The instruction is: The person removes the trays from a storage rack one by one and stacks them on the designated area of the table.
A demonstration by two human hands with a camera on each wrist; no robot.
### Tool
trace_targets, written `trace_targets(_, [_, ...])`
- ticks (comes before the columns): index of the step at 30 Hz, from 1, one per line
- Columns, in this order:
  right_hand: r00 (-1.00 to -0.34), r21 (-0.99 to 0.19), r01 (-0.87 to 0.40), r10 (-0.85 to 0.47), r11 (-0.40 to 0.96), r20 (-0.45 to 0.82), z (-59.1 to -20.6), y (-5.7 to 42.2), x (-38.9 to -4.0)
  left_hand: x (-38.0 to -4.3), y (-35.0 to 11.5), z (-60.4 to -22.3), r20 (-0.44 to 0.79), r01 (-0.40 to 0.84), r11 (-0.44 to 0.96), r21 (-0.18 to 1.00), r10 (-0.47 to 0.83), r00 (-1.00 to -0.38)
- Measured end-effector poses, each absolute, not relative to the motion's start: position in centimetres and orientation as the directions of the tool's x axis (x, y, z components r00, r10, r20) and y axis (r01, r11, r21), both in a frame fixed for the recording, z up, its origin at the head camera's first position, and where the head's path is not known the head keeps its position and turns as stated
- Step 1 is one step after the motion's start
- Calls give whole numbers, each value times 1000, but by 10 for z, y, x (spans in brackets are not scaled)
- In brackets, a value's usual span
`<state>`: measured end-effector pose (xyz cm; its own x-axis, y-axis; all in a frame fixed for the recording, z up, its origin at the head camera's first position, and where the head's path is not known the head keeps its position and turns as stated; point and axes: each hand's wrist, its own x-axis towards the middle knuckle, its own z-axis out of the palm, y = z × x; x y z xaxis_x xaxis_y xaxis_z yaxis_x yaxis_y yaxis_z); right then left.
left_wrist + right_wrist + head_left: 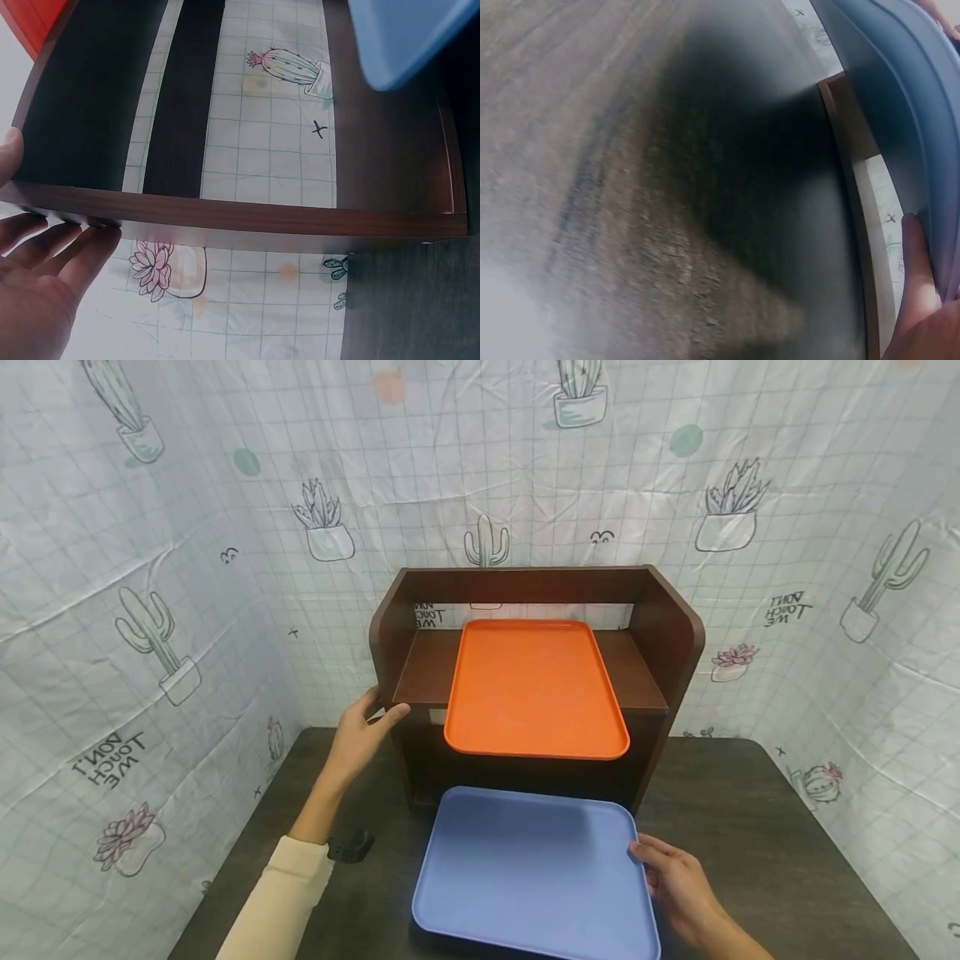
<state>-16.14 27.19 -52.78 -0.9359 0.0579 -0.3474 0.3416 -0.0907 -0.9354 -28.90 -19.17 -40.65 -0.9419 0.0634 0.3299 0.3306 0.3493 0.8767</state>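
A dark brown wooden two-tier shelf (525, 585) stands on the table. My left hand (358, 737) holds its left side panel, the thumb in front and the fingers (90, 247) against the outer face. On the upper board lies an orange tray (536, 689), its near end jutting past the front edge. My right hand (678, 885) pinches the right rim of a blue tray (532, 868). That tray is in front of the lower opening, raised above the table in the right wrist view, where its shadow falls below. Its nearest edge is cut off in the head view.
The dark tabletop (750, 827) extends to both sides of the shelf. White cloth walls (480, 460) printed with cactus drawings surround it at the back, left and right. A black watch-like band (350, 847) sits by my left wrist.
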Motion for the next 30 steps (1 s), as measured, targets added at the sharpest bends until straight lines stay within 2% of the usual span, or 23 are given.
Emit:
trace_targets(15, [-917,-915,387,57,-111,-394,-544,263,-153,-289,-192,-408,319,320,363,875,65,-946])
trace_targets(30, [-917,-917,391,49,-73,-395,-551,260,-153,-290,-193,-409,322,324,358,876,65,-944])
